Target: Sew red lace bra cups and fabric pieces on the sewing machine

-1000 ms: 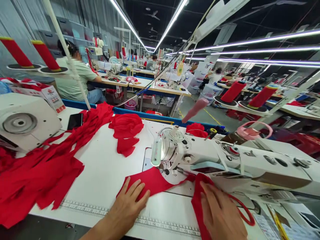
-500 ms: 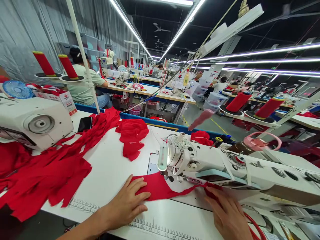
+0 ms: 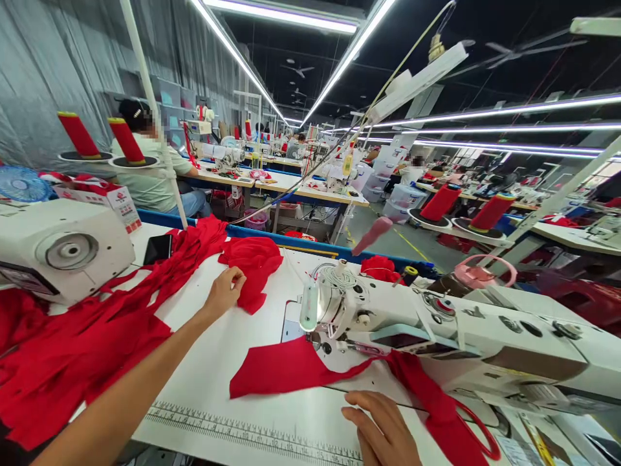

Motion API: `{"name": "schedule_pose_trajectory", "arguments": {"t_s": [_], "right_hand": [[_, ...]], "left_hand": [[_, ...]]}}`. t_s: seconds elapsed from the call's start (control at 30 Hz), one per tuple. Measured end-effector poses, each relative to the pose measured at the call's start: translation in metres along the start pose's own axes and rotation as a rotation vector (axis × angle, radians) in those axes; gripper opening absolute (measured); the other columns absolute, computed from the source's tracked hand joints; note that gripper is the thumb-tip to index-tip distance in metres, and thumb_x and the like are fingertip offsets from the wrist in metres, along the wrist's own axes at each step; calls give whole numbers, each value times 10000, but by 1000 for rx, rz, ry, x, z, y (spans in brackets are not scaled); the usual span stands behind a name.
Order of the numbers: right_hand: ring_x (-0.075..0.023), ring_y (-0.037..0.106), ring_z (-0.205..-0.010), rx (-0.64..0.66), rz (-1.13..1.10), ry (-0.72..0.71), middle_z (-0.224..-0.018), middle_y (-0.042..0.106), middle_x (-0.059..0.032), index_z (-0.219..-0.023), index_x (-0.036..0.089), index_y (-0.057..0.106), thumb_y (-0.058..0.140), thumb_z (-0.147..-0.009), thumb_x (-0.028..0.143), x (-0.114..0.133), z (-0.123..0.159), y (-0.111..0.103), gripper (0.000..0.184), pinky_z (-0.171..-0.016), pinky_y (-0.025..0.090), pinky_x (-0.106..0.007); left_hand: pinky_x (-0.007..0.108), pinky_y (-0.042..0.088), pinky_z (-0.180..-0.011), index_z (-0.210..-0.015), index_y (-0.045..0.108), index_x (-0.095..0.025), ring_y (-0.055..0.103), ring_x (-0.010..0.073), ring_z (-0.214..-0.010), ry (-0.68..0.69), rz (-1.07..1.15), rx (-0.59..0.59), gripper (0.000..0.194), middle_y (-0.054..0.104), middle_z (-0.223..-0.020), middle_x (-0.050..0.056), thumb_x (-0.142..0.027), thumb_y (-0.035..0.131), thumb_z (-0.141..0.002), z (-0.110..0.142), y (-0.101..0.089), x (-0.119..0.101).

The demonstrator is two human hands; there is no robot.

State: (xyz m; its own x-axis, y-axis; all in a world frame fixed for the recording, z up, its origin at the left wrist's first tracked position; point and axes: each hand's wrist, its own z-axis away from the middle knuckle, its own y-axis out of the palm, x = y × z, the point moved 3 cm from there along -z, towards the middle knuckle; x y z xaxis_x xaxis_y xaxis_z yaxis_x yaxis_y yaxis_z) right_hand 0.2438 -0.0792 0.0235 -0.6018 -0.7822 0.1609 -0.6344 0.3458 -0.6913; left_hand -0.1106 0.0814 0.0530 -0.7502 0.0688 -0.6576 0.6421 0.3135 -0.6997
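Note:
At the left edge of a small pile of red fabric pieces (image 3: 262, 259), my left hand (image 3: 226, 291) has its fingers curled closed. What they pinch, if anything, is hidden. My right hand (image 3: 383, 424) is open above the table's front part, fingers bent and apart, with nothing in it. Just beyond it, a red fabric strip (image 3: 279, 369) lies flat, one edge under the needle area of the white sewing machine (image 3: 417, 310). A narrow part of it runs right to a wider red length (image 3: 427, 395) draping toward the front edge.
A large red fabric heap (image 3: 97, 349) covers the table's left side beside a second machine head (image 3: 68, 249). A black phone (image 3: 158, 249) lies behind the heap. Printed ruler markings (image 3: 233, 430) line the front edge. Red scissor-like handles (image 3: 480, 430) show at right. A co-worker (image 3: 148, 168) sits ahead.
My left hand has left the strip by the needle and moved up and left to the small pile. My right hand has let go of the red fabric and drawn back left.

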Motion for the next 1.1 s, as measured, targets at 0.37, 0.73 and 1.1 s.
{"name": "schedule_pose_trajectory", "arguments": {"t_s": [0.37,0.73,1.1], "right_hand": [[-229,609,-1186,-11,-570,434,-1289,627,-101,-1391,288,492,538,-998,251,45,-54,45,398,-1017,510,-384],[-144,538,-696,-198,-620,433,-759,606,2,-893,210,617,623,-898,158,61,-83,31,52,-642,431,-277],[-158,596,-805,-50,-493,368,-897,642,-29,-1047,213,582,491,-985,168,84,-52,49,119,-706,485,-287]], "left_hand": [[249,398,-618,-866,447,-217,404,130,-672,290,300,526,336,439,-767,-38,-494,340,-1023,63,-62,-93],[374,425,-911,-1166,564,-258,532,183,-865,711,-23,411,229,616,-897,3,-163,482,-974,98,-55,-94],[237,499,-612,-839,659,-206,645,203,-881,-147,847,262,121,557,-1291,79,-230,737,-749,150,-8,-53]]}}
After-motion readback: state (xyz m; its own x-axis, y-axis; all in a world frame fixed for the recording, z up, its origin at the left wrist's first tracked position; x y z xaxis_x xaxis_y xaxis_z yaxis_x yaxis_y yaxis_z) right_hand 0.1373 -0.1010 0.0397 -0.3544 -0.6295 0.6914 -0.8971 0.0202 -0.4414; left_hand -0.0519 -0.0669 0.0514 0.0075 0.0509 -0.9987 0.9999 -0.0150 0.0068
